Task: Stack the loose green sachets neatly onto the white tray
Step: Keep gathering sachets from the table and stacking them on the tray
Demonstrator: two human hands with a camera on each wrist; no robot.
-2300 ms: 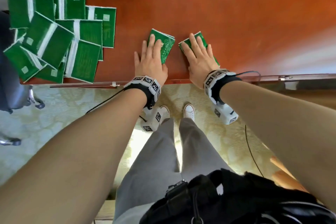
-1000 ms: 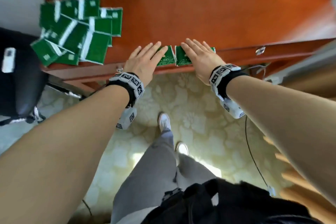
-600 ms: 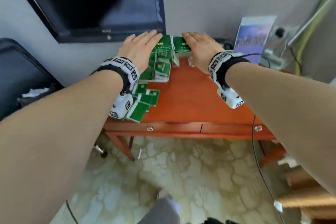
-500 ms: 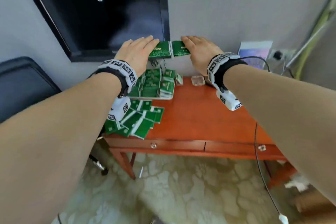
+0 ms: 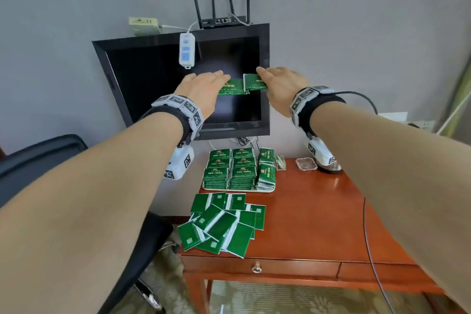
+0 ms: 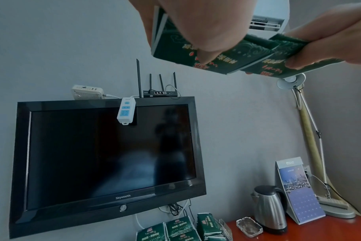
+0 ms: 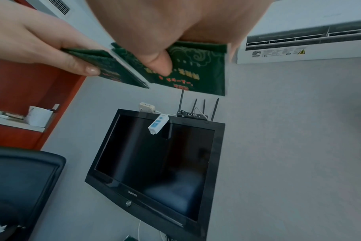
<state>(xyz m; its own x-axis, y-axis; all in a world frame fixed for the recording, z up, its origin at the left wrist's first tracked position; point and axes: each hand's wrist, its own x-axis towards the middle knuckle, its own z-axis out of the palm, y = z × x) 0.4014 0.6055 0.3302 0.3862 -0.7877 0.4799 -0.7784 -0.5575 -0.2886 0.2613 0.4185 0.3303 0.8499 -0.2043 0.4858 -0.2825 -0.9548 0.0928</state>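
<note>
Both hands pinch sachets. My left hand (image 5: 204,90) holds a small bunch of green sachets (image 5: 233,90) between thumb and fingers, and my right hand (image 5: 281,85) grasps a second bunch (image 5: 254,82) the same way. I keep the two bunches flat and edge to edge, high in the air before the dark television (image 5: 163,84), I think so that they can be joined into one even pack. Far below, the white tray (image 5: 239,189) with its neat stacks stands at the back of the red wooden desk (image 5: 318,224). The loose pile (image 5: 221,224) lies just before it, near the desk's left edge. A kettle (image 6: 270,210) stands at the grey wall.
</note>
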